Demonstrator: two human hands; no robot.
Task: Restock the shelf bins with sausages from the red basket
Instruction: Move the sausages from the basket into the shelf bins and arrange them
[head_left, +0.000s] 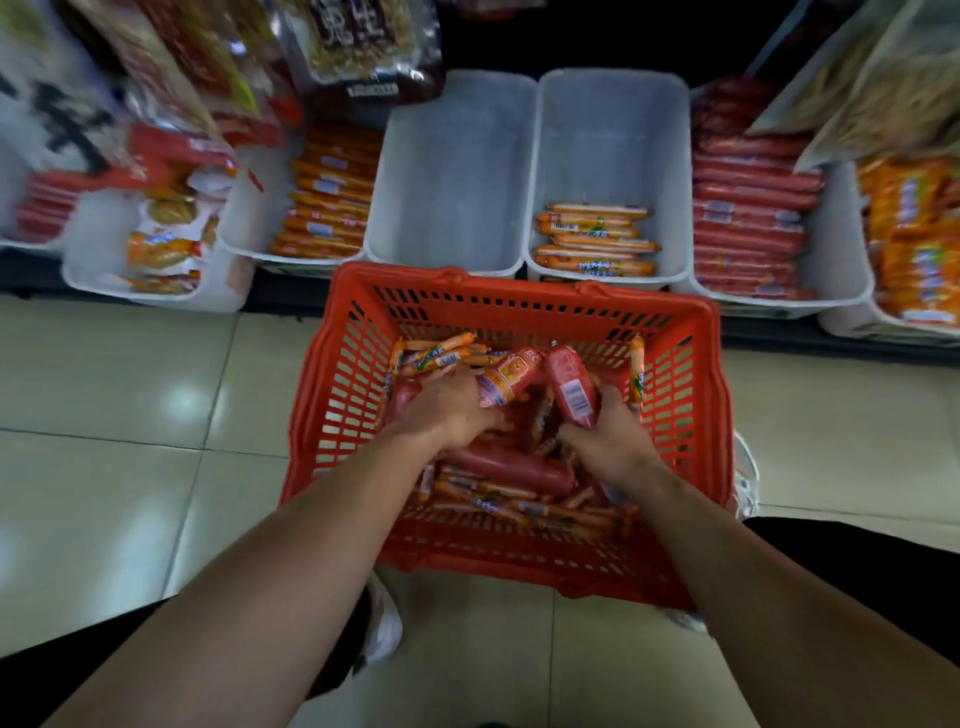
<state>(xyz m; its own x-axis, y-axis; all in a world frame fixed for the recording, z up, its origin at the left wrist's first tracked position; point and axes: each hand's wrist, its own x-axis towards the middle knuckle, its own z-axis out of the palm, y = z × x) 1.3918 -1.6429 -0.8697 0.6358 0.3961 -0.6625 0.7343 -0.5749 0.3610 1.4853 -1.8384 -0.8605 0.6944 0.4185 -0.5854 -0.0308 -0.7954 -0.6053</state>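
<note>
Pick step, both hands in the red basket (332, 395) on the floor tiles. Left hand (447, 410) wrapped round a fat orange-label sausage (506, 376); right hand (608, 439) clamped on a fat red sausage (571, 387), barcode up. Casings are glossy film, slick cylinders w/ crimped ends. Basket is rigid slotted plastic, still holds lots of thin sticks + one big red log (511, 467). Next, imo: lift out, sort by type. Empty bin (452, 171) sits straight ahead, smooth translucent plastic; part-filled bin (602, 156) just beside it.

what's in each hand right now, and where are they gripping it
Each holds a thick sausage over the red basket. The left hand grips the orange sausage at its lower end; the right hand grips the red sausage at its lower end.
</note>
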